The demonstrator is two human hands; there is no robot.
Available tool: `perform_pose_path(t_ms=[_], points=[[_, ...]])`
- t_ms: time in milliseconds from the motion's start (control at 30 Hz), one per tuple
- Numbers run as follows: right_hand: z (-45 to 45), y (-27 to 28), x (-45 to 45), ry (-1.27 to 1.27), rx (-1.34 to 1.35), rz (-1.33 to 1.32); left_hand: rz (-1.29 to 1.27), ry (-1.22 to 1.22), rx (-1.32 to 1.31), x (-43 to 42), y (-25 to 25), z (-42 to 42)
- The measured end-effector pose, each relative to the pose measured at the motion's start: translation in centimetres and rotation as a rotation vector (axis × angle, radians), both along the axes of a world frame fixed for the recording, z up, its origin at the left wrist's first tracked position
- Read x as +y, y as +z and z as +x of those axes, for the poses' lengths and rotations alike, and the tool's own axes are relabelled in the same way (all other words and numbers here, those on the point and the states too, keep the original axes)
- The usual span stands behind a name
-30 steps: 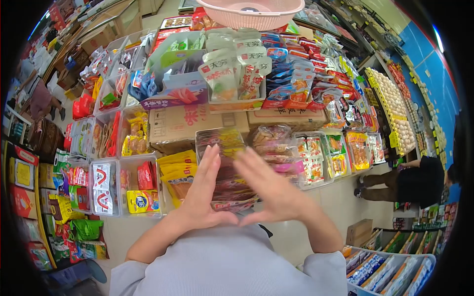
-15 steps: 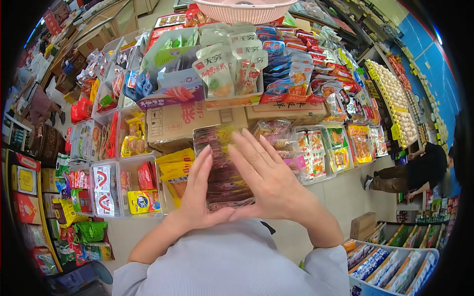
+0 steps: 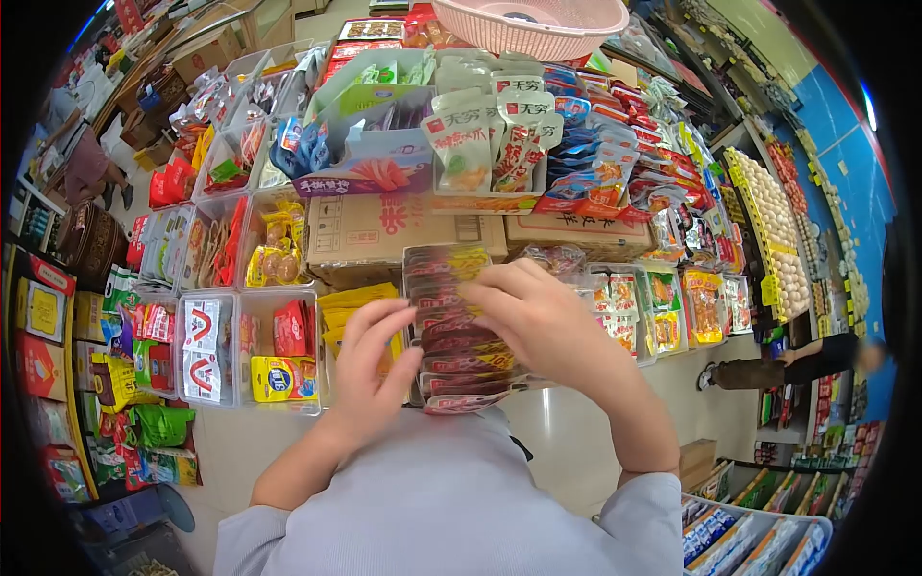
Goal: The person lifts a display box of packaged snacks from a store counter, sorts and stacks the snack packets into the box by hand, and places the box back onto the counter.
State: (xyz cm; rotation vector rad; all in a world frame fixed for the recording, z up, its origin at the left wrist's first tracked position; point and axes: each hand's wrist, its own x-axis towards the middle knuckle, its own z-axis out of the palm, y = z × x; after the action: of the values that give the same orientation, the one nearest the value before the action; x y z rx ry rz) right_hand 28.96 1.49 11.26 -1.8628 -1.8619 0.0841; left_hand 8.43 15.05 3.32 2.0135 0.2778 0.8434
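Observation:
A clear bin of stacked dark red and yellow snack packets (image 3: 461,350) lies in front of my chest. My left hand (image 3: 376,360) is at the bin's left side, fingers bent and apart, with nothing visible in it. Over the bin's upper right side is my right hand (image 3: 533,312), its fingers bent down at the packets; the fingertips are blurred, and whether they pinch one cannot be made out. Yellow packets (image 3: 357,312) show behind my left hand. Beyond the bin stands a cardboard box (image 3: 384,235).
Clear bins of snacks (image 3: 279,350) stand at the left, more (image 3: 663,312) at the right. Behind are white pouches (image 3: 466,144) and a pink basket (image 3: 538,29). Egg trays (image 3: 768,230) line the right side. A person in dark clothes (image 3: 816,360) is at the far right.
My hands have moved apart, their thumbs no longer meeting. The right fingers have bent down toward the packets. The view has shifted a little, and the person at the right has changed posture.

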Motion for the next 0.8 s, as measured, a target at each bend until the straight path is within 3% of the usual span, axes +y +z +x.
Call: perform_pose_path(t_ms=[67, 167, 267, 367, 400, 433, 500, 600, 700, 800], points=[[0.8, -1.2, 0.4, 0.067, -0.010, -0.140, 0.212, -0.022, -0.083, -0.3, 0.4, -0.1], [0.0, -1.6, 0.4, 0.104, 0.052, -0.116, 0.408, -0.212, -0.137, -0.9, 0.2, -0.3], [0.1, -1.6, 0.5, 0.023, 0.011, -0.016, 0.574, -0.175, -0.182, -1.4, 0.0, 0.1], [0.9, 1.8, 0.3, -0.206, 0.111, 0.326, 0.654, -0.192, -0.192, -1.3, 0.7, 0.6], [1.8, 3.3, -0.3, -0.199, 0.198, 0.354, 0.619, -0.223, -0.123, -1.4, 1.4, 0.9], [2.3, 3.9, -0.8, -0.194, 0.447, 0.431, 0.585, -0.253, -0.055, -1.5, 2.4, 1.5], [2.6, 5.0, -2.7, -0.315, 0.606, 0.492, 0.573, -0.305, 0.090, -1.5, 2.9, 2.2], [3.0, 4.8, -4.7, -0.260, 0.657, 0.685, 0.589, -0.359, 0.278, -1.1, 2.3, 3.2], [3.7, 3.2, -6.5, -0.364, 0.519, 0.636, 0.565, -0.389, 0.370, -0.2, 2.4, 3.4], [3.7, 2.1, -7.9, -0.435, 0.500, 0.604, 0.718, -0.447, 0.379, -1.6, 4.4, 2.4]])
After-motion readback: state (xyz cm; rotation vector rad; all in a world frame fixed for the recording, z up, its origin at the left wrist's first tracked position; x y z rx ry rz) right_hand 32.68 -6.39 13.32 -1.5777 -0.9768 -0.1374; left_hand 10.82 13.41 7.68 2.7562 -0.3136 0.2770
